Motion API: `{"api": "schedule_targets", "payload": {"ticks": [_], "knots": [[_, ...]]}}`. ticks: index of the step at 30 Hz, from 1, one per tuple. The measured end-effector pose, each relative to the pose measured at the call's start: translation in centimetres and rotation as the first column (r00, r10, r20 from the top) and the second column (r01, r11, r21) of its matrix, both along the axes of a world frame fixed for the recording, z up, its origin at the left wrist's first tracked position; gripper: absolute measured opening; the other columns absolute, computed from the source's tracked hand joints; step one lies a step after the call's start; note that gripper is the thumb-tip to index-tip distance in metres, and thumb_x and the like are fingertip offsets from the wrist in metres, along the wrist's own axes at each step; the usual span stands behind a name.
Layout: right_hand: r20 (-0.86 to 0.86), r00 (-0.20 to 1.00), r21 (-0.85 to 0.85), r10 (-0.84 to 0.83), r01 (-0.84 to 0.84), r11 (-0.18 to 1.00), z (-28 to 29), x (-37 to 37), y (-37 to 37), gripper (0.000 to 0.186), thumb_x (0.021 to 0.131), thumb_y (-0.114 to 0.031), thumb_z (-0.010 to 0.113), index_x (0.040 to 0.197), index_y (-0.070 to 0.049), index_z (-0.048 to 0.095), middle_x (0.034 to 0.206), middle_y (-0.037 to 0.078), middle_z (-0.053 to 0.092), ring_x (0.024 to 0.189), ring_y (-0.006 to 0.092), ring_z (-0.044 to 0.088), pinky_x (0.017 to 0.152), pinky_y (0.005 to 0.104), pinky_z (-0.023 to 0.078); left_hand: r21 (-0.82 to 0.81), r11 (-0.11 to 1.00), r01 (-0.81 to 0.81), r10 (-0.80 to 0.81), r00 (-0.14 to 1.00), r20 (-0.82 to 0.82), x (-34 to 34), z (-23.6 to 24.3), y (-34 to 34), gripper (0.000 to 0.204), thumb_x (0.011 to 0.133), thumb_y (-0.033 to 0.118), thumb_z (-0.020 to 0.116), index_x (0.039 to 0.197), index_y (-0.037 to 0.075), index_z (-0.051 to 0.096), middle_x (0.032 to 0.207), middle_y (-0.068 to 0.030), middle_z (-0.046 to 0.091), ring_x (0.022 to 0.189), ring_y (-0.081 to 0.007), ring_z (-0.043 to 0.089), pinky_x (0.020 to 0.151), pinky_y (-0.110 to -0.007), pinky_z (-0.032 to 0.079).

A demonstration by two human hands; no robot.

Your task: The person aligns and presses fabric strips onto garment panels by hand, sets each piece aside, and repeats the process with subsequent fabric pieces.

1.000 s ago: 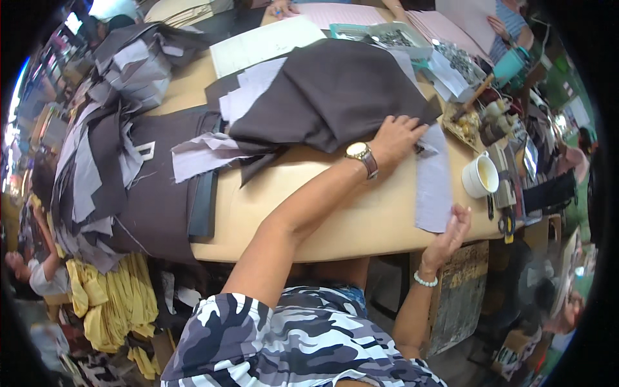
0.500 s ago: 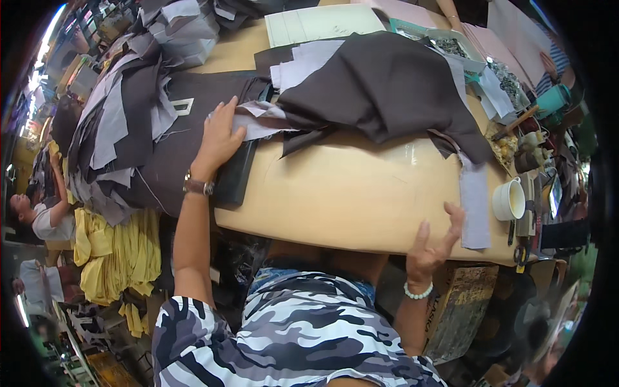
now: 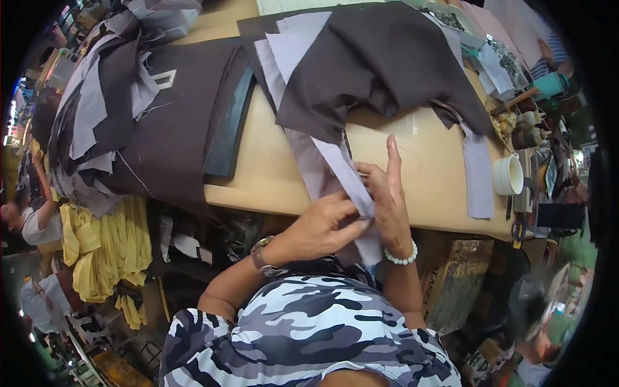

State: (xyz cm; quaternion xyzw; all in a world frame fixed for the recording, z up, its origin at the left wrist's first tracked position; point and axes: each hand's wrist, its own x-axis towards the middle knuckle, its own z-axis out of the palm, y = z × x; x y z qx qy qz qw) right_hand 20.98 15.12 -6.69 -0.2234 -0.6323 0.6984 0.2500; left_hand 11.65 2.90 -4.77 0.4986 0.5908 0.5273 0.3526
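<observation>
A dark brown fabric piece with pale lilac-grey layers lies bunched across the table before me. From it a pale fabric strip runs toward me over the near edge. My left hand pinches this strip near its lower end. On the strip's other side, my right hand holds its edge with bent fingers, while one digit points up and away. The fingertips behind the cloth are partly hidden. A second pale strip hangs from the right of the brown piece, apart from both hands.
Stacked brown and grey fabric fills the table's left, beside a dark flat slab. To the right are a white cup, scissors and a tray of small metal parts. Yellow cloth hangs at lower left.
My left hand has left the stack's edge and come right and nearer, drawing the pale strip toward me. My right hand has moved left and up to meet it at the strip.
</observation>
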Motion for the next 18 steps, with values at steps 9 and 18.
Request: {"api": "schedule_targets", "payload": {"ticks": [9,18], "knots": [[0.137,0.99,-0.062,-0.031,0.04,0.997,-0.7,1.9,-0.3,0.077,0.084,0.002,0.058,0.145,0.001,0.011,0.08,0.007,0.061,0.068,0.0074,0.054,0.065,0.021,0.045,-0.021,0.995,0.102,-0.104,0.985,-0.139,-4.0,5.3,-1.0,0.015,0.082,0.016,0.065,0.081,0.001,0.063,0.089,-0.0128,0.062,0.08,-0.0237,0.06,0.07,-0.034,0.047],[0.052,0.997,-0.003,-0.054,0.054,0.999,0.8,0.5,-0.9,0.07,0.087,0.006,0.053,0.145,0.0,0.014,0.087,0.007,0.061,0.069,0.0066,0.055,0.065,0.0184,0.045,0.171,0.969,-0.177,0.241,0.535,-0.81,-8.7,1.7,1.9,0.022,0.084,0.021,0.058,0.081,0.001,0.065,0.103,-0.0127,0.062,0.089,-0.027,0.059,0.082,-0.035,0.044]]}}
